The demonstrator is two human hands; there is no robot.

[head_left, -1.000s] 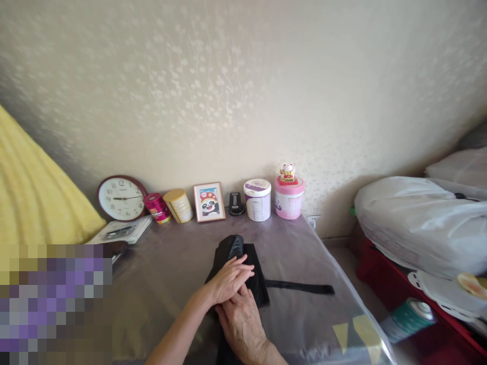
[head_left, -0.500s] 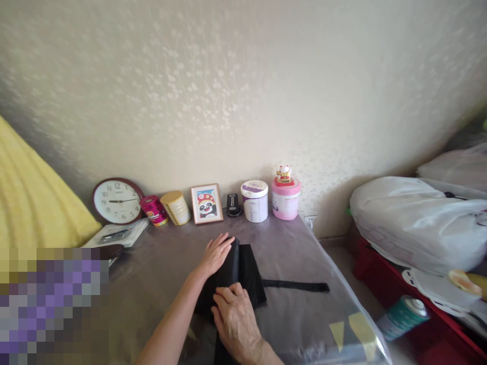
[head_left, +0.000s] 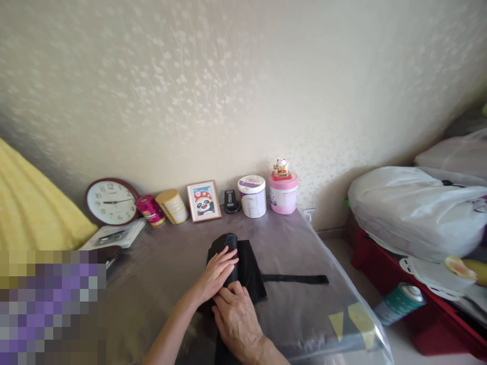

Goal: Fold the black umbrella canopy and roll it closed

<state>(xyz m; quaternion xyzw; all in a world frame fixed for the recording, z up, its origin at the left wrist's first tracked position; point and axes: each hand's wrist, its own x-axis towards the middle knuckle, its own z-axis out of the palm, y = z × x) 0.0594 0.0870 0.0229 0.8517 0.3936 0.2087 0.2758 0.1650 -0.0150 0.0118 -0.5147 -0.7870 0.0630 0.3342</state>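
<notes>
A black sheet (head_left: pixel 251 271), of thin cloth or plastic, lies partly rolled up on the table (head_left: pixel 160 284), and a flat black strap (head_left: pixel 300 279) runs out from it to the right. My left hand (head_left: pixel 216 274) rests across the middle of the black roll (head_left: pixel 227 241) with its fingers stretched out. At the near end of the roll, my right hand (head_left: pixel 239 319) has its fingers curled down onto the black material. Part of the material is hidden beneath both hands and comes out again below the right one.
Along the wall stand a clock (head_left: pixel 112 203), a magenta can (head_left: pixel 150 210), a yellow-lidded can (head_left: pixel 173 207), a panda picture (head_left: pixel 204 202), a white tub (head_left: pixel 253 197) and a pink tub (head_left: pixel 283 195) topped by a cat figurine (head_left: pixel 281 168). Right of the table are a red box (head_left: pixel 437 329) and a spray can (head_left: pixel 400 304).
My left hand has slid toward me along the roll, from its far end to its middle, uncovering the far end. My right hand keeps its place at the near end.
</notes>
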